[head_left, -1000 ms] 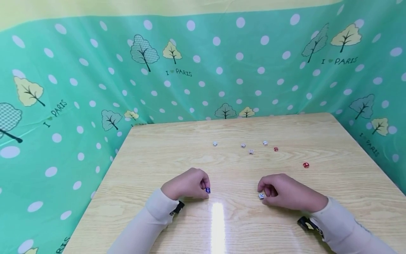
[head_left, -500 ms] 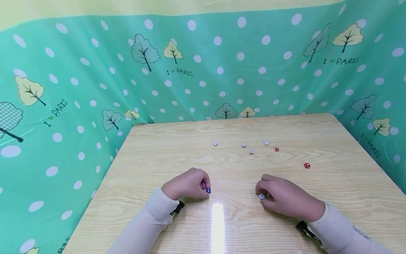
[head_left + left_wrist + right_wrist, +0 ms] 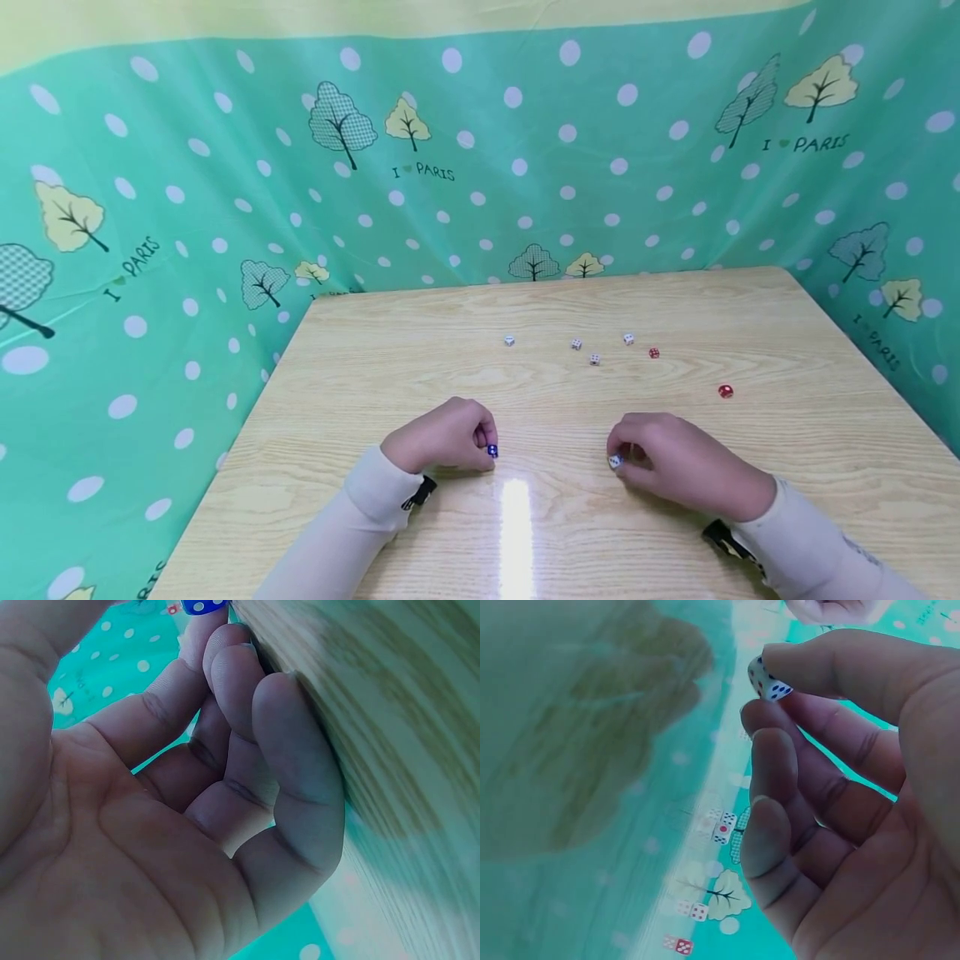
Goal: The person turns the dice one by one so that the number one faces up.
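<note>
My left hand [image 3: 448, 435] pinches a blue die [image 3: 492, 450] between thumb and forefinger, low over the wooden table. In the left wrist view only the lower part of the blue die [image 3: 204, 606] shows at the top edge; the other fingers curl beside the tabletop. To the right, my right hand [image 3: 678, 460] holds a white die [image 3: 615, 462] at its fingertips. The right wrist view shows this white die [image 3: 768, 681] tilted, gripped between the thumb and a finger, with dark pips on its faces.
Farther back on the table [image 3: 390, 350] lie several white dice, among them one die [image 3: 509, 341] at the left and another die [image 3: 595, 360] nearer. A red die [image 3: 654, 353] and a larger-looking red die [image 3: 725, 391] lie to the right. A green dotted curtain [image 3: 480, 150] surrounds the table.
The white die has turned in my right hand's fingers and now sits tilted, showing a different face. The right hand shifted slightly; the left hand and blue die stayed in place.
</note>
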`<state>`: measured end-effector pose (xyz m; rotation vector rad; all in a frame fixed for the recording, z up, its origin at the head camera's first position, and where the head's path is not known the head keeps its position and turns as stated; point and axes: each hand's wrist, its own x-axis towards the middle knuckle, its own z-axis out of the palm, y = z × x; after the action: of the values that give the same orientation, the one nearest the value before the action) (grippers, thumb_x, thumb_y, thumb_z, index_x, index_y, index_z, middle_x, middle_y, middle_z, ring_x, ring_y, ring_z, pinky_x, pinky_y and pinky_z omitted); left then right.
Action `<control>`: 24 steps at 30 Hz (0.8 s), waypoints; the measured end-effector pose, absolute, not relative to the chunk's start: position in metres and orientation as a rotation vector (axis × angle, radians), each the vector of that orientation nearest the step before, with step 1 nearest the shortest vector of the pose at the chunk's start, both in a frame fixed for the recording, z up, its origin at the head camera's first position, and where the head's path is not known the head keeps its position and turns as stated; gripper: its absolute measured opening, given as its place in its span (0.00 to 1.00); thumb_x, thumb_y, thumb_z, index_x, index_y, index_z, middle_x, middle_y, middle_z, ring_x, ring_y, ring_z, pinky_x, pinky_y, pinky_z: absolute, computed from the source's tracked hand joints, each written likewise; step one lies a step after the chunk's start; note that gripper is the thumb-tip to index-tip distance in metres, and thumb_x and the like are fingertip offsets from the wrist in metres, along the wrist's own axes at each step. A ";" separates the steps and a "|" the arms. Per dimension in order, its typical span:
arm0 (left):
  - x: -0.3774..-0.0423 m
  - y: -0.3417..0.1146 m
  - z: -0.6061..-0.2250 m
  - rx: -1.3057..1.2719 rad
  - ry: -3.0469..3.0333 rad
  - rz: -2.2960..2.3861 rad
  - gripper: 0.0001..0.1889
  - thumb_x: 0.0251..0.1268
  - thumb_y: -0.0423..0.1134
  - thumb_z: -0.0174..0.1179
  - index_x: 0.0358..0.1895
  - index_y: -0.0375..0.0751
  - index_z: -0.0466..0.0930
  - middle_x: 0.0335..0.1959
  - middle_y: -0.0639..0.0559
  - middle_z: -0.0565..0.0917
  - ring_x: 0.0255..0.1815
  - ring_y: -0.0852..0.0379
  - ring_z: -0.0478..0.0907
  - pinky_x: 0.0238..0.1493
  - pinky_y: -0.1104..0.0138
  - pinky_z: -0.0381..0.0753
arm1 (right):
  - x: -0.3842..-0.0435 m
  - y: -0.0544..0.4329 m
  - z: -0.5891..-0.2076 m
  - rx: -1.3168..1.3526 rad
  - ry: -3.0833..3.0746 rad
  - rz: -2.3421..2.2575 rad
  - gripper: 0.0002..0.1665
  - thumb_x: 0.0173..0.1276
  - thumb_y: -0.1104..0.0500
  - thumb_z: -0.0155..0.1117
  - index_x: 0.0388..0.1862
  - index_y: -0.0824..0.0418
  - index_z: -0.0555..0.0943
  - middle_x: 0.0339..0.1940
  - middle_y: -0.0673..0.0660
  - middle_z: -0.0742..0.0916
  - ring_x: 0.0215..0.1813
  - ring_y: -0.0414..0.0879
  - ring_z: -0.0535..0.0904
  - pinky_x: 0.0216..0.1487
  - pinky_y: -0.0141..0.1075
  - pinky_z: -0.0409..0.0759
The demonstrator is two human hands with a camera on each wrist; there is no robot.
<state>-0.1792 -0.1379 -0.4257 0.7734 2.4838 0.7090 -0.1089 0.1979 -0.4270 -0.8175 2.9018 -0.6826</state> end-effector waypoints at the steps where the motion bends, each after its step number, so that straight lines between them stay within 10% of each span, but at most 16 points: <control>1: -0.179 -0.138 -0.425 0.773 2.482 0.710 0.09 0.51 0.35 0.77 0.29 0.48 0.84 0.25 0.58 0.81 0.26 0.65 0.73 0.33 0.71 0.76 | -0.110 0.199 -0.426 -0.803 2.882 -0.707 0.10 0.63 0.58 0.76 0.35 0.41 0.84 0.32 0.33 0.82 0.34 0.31 0.76 0.38 0.30 0.79; 24: -0.178 -0.137 -0.422 0.782 2.479 0.712 0.08 0.51 0.36 0.77 0.29 0.48 0.85 0.25 0.59 0.82 0.27 0.65 0.74 0.34 0.71 0.77 | -0.127 0.221 -0.441 -0.714 2.631 -0.949 0.11 0.64 0.59 0.76 0.38 0.43 0.84 0.32 0.40 0.84 0.35 0.35 0.78 0.37 0.31 0.80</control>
<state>-0.1781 -0.1374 -0.4220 0.7824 2.4788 0.7116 -0.1267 0.2212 -0.4412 -0.7135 2.6311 -0.9489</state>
